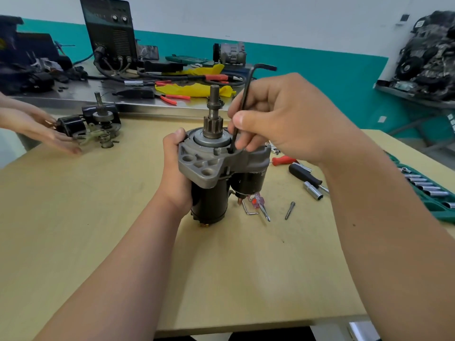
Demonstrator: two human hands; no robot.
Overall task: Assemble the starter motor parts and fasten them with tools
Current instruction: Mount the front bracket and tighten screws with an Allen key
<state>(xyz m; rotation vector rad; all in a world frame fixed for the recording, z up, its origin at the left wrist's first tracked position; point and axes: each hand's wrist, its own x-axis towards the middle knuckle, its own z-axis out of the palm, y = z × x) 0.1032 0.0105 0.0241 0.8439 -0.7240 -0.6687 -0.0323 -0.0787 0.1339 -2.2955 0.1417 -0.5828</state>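
Pinching the black hex key between thumb and fingers, the right hand holds it upright, tip down in a hole on the grey housing just right of the pinion gear. Left hand is wrapped round the starter motor, standing upright mid-table. Screwdriver lies to its right, green socket set at the right edge, a stripped starter far left.

Tip of the hex key I cannot see, sunk in the starter motor housing, fingers of my left hand hidden behind it, socket set case cut by right edge, other person's hand cut at left edge
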